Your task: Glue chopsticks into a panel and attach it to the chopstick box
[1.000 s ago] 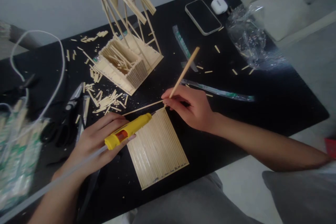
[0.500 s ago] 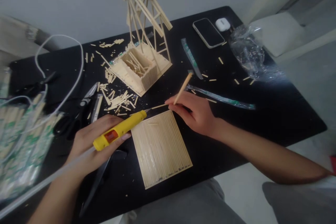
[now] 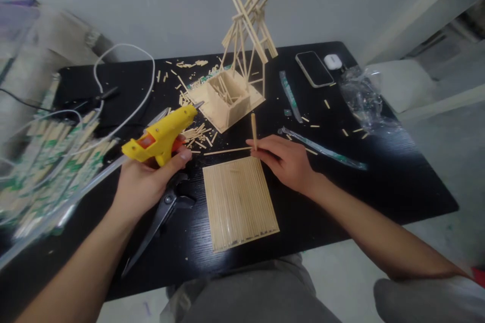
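Observation:
My left hand [image 3: 146, 181] grips a yellow glue gun [image 3: 162, 131], lifted above the black table [image 3: 397, 171] with its nozzle pointing right toward the stick structure. My right hand [image 3: 286, 159] pinches a wooden stick [image 3: 253, 130] held nearly upright at the far edge of a flat square panel of glued sticks [image 3: 239, 202]. A thin stick [image 3: 227, 151] lies just beyond that panel. Behind stands a box-shaped stick model with a tall crossed frame [image 3: 235, 93].
Black scissors [image 3: 162, 217] lie under my left hand. Cut stick scraps [image 3: 197, 136] litter the middle. A white cable [image 3: 125, 86] and packs of chopsticks [image 3: 45, 161] are at the left. A phone [image 3: 314, 68], an earbud case [image 3: 332, 61], wrappers [image 3: 322, 149] and a plastic bag [image 3: 361, 98] lie at the right.
My left hand lifted the glue gun off the panel's corner and swung it left and up. The stick in my right hand tipped from slanted to nearly upright. The camera tilted up.

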The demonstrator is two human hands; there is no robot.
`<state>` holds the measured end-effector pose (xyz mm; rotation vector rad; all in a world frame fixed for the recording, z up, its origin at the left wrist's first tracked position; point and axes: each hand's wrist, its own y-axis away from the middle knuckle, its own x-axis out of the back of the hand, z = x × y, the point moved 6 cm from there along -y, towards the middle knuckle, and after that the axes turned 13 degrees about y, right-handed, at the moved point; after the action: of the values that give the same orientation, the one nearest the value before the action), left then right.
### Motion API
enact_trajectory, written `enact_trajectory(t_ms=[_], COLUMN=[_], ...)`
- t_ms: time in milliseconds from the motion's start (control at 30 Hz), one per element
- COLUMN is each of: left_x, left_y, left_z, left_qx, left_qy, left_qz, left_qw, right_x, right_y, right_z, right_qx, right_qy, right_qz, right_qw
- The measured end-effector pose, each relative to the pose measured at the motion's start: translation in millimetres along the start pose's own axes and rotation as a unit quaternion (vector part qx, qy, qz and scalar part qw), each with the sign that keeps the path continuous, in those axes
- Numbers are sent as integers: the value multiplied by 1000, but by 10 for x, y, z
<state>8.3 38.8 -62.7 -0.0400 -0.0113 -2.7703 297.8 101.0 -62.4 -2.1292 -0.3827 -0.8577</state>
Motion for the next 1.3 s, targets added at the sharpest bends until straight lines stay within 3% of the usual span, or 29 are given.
enact_trajectory(t_ms=[333,633,767,1033,1133,1300], left_x=[-278,-323,-346,-361,-351,-290], left_y=[36,59,25,25,22,4], left_z=[81,321,391,421,405,396], left_qx=[19,-39,-65,-75,-55,-72], left_qy=[177,152,99,73,86,73], left_qz=[-74,-92,-67,3,9,29], left_qw=[981,983,991,995,995,994], right_x=[-26,-54,-42,-10,-38,-16], right_y=[-20,-23,9,146,149,130], right_z=[-53,-26,-4,173,152,121], right_qx=[43,26,21,-64,-62,-57], right_qy=[16,-19,-17,65,57,76], right_qz=[-17,-58,-95,-264,-283,-258], right_qw=[999,998,995,960,955,961])
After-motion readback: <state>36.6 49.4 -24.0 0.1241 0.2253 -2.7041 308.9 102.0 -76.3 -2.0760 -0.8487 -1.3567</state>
